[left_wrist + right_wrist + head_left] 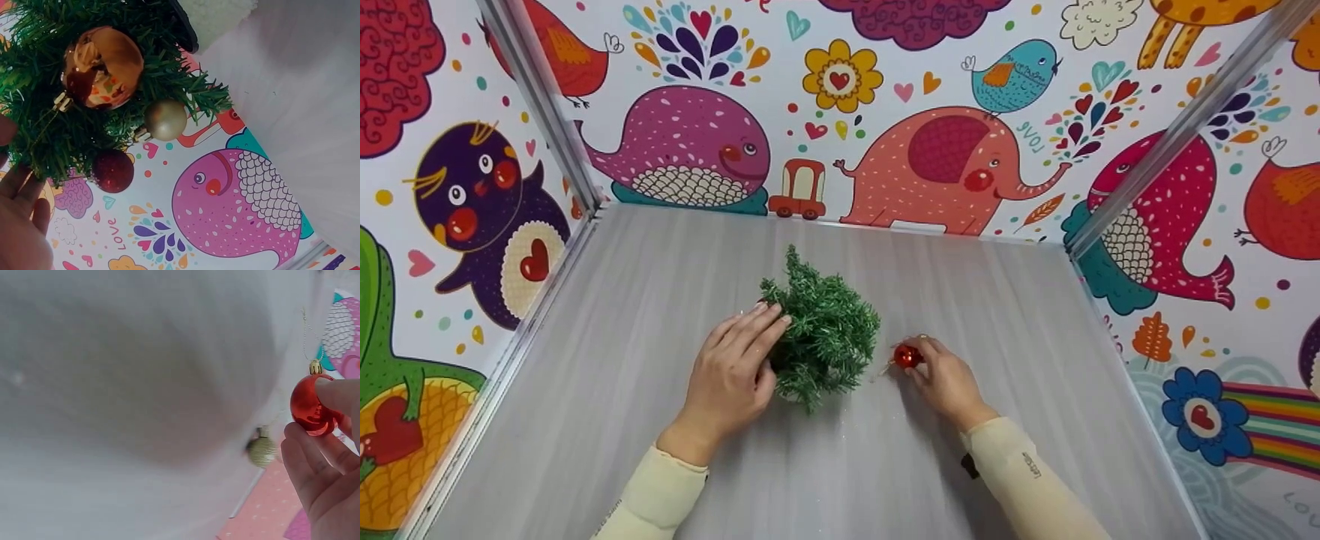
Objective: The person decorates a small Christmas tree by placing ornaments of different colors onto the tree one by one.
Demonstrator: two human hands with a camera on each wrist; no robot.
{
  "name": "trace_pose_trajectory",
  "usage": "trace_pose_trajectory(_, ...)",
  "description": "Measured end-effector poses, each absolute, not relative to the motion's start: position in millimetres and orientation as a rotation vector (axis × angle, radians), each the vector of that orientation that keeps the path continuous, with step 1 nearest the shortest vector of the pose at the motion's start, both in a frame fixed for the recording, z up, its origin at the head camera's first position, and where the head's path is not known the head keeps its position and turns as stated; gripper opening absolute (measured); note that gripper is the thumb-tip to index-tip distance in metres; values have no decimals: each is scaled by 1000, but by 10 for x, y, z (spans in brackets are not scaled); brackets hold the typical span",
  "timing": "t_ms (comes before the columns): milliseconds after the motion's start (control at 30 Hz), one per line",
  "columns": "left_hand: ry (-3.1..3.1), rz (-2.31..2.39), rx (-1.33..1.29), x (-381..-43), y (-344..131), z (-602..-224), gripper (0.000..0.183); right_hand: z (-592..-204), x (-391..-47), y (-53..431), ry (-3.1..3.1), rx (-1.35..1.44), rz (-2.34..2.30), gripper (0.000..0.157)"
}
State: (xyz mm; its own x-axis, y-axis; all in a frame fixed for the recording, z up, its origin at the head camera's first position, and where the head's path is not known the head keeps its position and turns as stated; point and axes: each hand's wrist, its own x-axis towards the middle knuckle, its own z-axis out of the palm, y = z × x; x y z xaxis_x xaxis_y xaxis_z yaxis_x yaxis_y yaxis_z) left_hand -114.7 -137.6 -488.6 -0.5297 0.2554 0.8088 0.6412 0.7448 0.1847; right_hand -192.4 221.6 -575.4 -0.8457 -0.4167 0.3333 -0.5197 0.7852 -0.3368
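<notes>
Over on the grey surface (840, 480), the left hand (731, 364) rests its fairly straight fingers against the left side of a small green tree (832, 330), which carries a glossy bauble (104, 67) among others. Just right of the tree, the right hand (950, 381) pinches a shiny red bauble (907, 355) by thumb and fingers, a gold bauble (261, 450) near it.

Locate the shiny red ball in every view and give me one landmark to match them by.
Head: shiny red ball just right of centre, pinched in the right hand, beside the green tree.
Left wrist: not in it; the dark red ball there is a different one.
Right wrist: right side, about mid-height.
Shared landmark: the printed purple whale, only partly visible in the right wrist view.
</notes>
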Motion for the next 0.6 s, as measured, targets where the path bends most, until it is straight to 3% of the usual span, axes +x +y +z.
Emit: trace_pose_trajectory(600,-2124,-608,-655,-1149,-1366,-4893,58,-5116,-1563,2106,-2448,941,719,51)
